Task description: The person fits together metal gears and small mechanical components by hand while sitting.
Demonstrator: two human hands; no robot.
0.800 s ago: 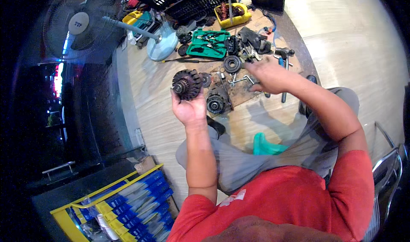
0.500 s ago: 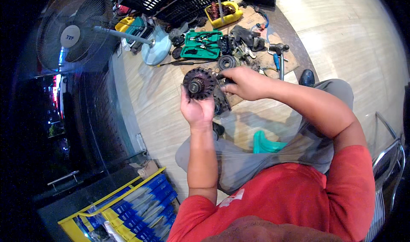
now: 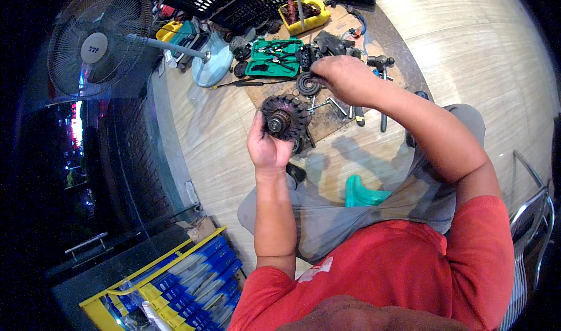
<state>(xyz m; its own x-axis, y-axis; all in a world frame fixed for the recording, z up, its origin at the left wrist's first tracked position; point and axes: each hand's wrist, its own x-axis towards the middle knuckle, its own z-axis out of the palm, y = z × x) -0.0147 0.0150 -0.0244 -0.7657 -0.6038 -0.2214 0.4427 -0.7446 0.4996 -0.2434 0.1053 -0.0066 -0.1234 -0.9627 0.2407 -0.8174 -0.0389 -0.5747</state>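
Observation:
In my left hand [image 3: 267, 147] rests a dark, finned motor rotor [image 3: 285, 118], its stepped shaft end facing up and my fingers mostly hidden beneath it. My right hand [image 3: 347, 81] hovers farther off to the right, thumb and fingers curled together; whatever they pinch, if anything, is hidden. Close to its fingertips lies a black ring-shaped part like a bearing or pulley [image 3: 307, 84]. Below that hand, an L-shaped hex key [image 3: 335, 106] and other small tools sit on a brown cardboard sheet [image 3: 327, 126].
A green tool case [image 3: 273, 58] holding pliers lies open past the rotor. At the right is a hammer [image 3: 383, 91]. A yellow container [image 3: 312, 18] with coppery parts and black crates [image 3: 257, 7] stand behind. A pedestal fan [image 3: 95, 47] is at the left, a green stool [image 3: 362, 192] below me.
My right hand has moved away from the rotor, up and farther out toward the ring-shaped part. The rotor has shifted slightly right and tilted in my left hand.

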